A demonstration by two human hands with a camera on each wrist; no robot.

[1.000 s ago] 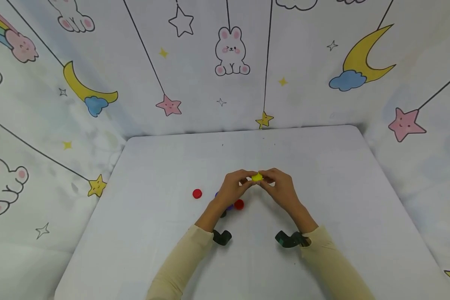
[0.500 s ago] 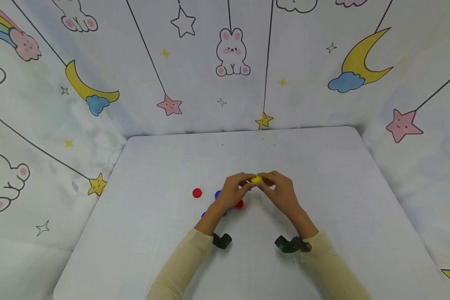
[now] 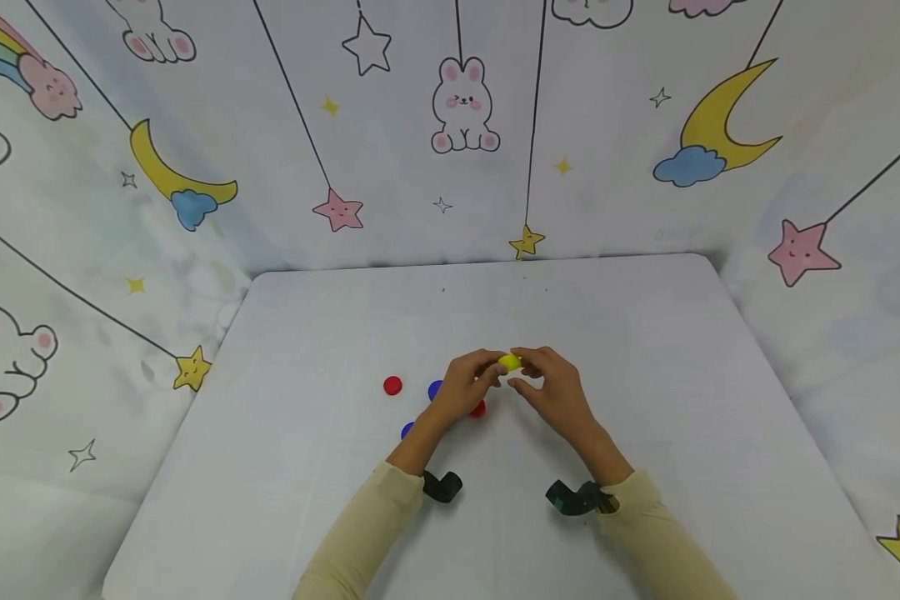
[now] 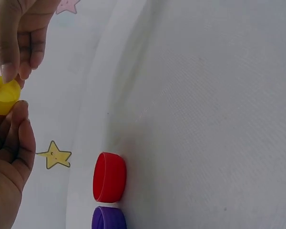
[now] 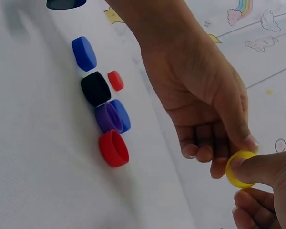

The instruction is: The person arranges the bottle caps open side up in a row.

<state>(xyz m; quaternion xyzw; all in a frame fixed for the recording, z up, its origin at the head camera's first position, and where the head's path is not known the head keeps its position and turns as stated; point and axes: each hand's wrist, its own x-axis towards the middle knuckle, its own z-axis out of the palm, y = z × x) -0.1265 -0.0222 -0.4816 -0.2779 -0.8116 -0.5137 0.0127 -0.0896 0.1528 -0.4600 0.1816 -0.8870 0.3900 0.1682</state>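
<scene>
My left hand [image 3: 465, 385] pinches a yellow bottle cap [image 3: 508, 362] between thumb and fingers, held above the white table. Facing it, my right hand [image 3: 558, 385] keeps a fingertip at the cap's far right side. In the head view its thumb is spread away from the cap; in the right wrist view that thumb overlaps the yellow cap [image 5: 233, 179]. Under the left hand and forearm lie several caps, partly hidden in the head view. The right wrist view shows a hollow red cap [image 5: 113, 149], a purple cap [image 5: 105, 118] and a black cap [image 5: 95, 89] in a row.
A lone red cap [image 3: 393, 386] lies left of the group. One blue cap [image 3: 436, 390] shows beside the left hand, another blue cap [image 3: 407, 430] beside the forearm. Dark wrist mounts [image 3: 442, 487] stick out inward from both sleeves. A patterned cloth [image 3: 607, 125] stands behind the table.
The right thumb has come off the yellow cap, which both hands pinched before. Both hands have moved slightly toward the body, and a blue cap beside the left forearm has come into sight.
</scene>
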